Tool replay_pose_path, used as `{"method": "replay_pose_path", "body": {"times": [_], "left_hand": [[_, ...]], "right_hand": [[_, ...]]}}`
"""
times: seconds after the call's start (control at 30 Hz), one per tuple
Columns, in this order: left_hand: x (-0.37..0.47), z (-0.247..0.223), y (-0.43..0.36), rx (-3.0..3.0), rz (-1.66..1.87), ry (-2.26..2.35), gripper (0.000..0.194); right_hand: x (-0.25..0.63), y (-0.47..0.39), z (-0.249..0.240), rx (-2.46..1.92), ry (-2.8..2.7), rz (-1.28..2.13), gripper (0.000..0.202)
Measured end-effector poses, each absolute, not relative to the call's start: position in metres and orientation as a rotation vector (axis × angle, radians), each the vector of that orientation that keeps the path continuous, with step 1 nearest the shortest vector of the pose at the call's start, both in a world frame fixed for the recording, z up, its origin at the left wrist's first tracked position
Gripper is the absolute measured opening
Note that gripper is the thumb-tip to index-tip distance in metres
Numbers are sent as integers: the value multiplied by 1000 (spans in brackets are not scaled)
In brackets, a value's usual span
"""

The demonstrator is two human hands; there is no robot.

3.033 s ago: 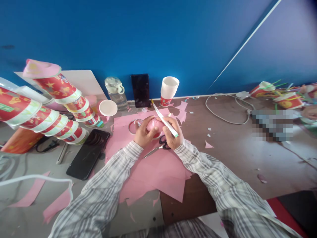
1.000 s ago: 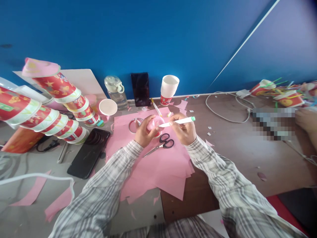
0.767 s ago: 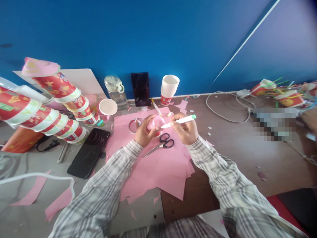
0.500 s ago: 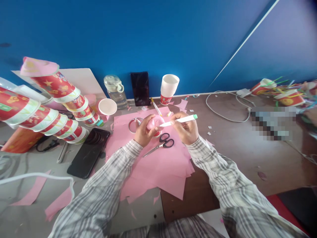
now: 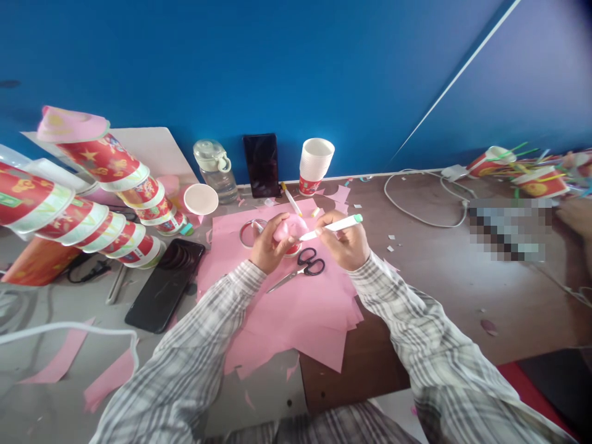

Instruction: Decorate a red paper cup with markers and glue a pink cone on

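Note:
My left hand [image 5: 269, 244] grips a red paper cup [image 5: 293, 250] whose top is covered with pink paper [image 5: 291, 227]. Between the fingers of my right hand [image 5: 346, 242] is a white marker [image 5: 335, 226] with a green end, its tip at the pink paper. Just below lie scissors [image 5: 303, 270] with black handles, on a pile of pink sheets [image 5: 287, 314]. A roll of tape [image 5: 250, 233] rests beside my left hand. Behind the cup lies another marker [image 5: 291, 198] with a yellow end.
Stacked red cups [image 5: 106, 166] lean at the left, near a phone [image 5: 165, 285]. A water bottle [image 5: 213, 169], an upright phone [image 5: 261, 165] and nested cups [image 5: 316, 163] stand along the blue wall. A white cable [image 5: 416, 219] and another person's hand [image 5: 576, 216] are at the right.
The marker in my right hand has shifted slightly left and down against the pink paper. At the right edge, another person's hand and forearm have come further into view.

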State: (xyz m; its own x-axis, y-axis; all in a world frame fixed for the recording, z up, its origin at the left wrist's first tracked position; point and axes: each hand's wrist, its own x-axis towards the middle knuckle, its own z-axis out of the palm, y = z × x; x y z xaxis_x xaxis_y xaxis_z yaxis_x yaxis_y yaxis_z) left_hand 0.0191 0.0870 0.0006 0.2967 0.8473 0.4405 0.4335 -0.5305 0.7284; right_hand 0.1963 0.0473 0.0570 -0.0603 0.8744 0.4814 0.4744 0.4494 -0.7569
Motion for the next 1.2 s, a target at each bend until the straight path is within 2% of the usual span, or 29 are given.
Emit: {"method": "replay_pose_path", "body": {"times": [0.73,1.2], "left_hand": [[19,1,86,2078,1149,1138,45],[18,0,88,2091,1162,1108,52]], "right_hand": [[188,47,50,-1144,-1654,495,14],[192,47,52,-1161,-1669,518,14]]}}
